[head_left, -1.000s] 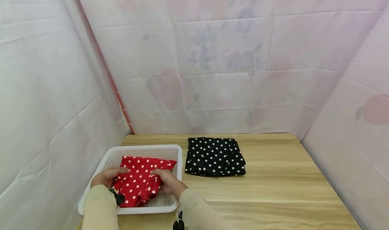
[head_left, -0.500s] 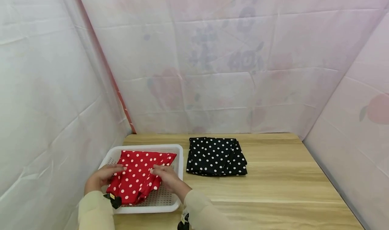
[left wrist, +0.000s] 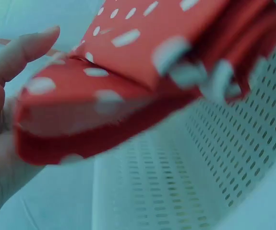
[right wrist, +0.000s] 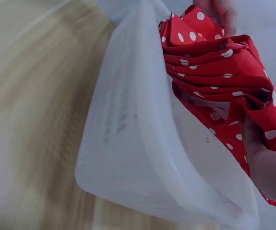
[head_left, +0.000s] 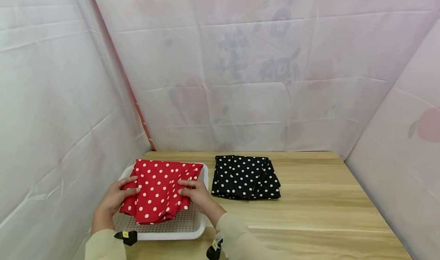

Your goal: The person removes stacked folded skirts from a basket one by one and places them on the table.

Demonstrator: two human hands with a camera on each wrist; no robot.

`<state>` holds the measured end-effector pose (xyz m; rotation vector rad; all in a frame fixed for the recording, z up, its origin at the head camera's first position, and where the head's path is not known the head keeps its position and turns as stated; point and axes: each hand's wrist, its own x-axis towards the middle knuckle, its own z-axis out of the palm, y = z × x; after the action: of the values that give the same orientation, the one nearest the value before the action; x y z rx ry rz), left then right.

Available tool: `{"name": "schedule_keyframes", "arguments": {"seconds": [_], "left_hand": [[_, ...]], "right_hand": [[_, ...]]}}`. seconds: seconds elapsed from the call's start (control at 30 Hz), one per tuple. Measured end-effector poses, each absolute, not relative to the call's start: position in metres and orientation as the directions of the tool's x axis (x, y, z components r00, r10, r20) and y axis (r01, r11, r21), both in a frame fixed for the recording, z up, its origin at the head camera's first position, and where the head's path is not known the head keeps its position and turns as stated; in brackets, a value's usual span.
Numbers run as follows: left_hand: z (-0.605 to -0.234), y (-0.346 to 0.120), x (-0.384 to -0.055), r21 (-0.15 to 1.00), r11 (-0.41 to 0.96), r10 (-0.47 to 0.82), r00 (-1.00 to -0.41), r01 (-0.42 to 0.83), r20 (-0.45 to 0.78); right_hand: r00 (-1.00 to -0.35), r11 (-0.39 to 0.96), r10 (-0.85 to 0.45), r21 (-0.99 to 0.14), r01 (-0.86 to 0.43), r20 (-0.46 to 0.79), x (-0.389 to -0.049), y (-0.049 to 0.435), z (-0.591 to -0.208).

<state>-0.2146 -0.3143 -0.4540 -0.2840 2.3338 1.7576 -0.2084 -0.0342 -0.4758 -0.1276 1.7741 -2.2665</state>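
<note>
A folded red cloth with white polka dots (head_left: 156, 191) is held between my two hands above a white plastic basket (head_left: 173, 236). My left hand (head_left: 115, 197) grips its left edge, with fingers lying over the top face. On the opposite edge, my right hand (head_left: 197, 196) pinches the layers. In the right wrist view, several stacked folds of the cloth (right wrist: 210, 81) show, with the right thumb (right wrist: 255, 143) pressed against them. The left wrist view shows the cloth's open folded end (left wrist: 90, 120) over the perforated basket floor (left wrist: 162, 191).
A folded black cloth with white dots (head_left: 245, 178) lies on the wooden table (head_left: 309, 206), right of the basket. White printed sheeting hangs behind the table (head_left: 247, 99) and along its left (head_left: 44, 118) and right sides.
The red cloth has risen from inside the basket and moved towards its far side, both hands going with it. More basket floor shows at the near side. The black cloth stays put.
</note>
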Motion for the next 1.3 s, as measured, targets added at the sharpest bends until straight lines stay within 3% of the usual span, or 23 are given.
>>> {"name": "schedule_keyframes", "arguments": {"seconds": [0.2,0.53,1.1,1.3], "left_hand": [[-0.449,-0.308,-0.198,0.939,0.227,-0.07,-0.966,-0.258,-0.249],[-0.444,-0.306,-0.172,0.964,0.101,-0.029,-0.97,-0.245,-0.243],[-0.44,-0.294,-0.164,0.978,-0.009,0.0,-0.978,-0.21,-0.21],[-0.445,-0.285,-0.157,0.991,-0.066,0.09,-0.99,-0.119,-0.112]], "right_hand": [[-0.941,-0.231,-0.323,-0.956,0.184,-0.103,-0.209,-0.014,-0.465],[-0.886,-0.265,-0.459,-0.942,0.206,-0.065,-0.198,0.01,-0.459],[-0.924,-0.272,-0.38,-0.95,0.153,-0.04,-0.194,0.016,-0.456],[-0.953,-0.269,-0.301,-0.956,0.117,-0.032,-0.191,0.022,-0.455]]}}
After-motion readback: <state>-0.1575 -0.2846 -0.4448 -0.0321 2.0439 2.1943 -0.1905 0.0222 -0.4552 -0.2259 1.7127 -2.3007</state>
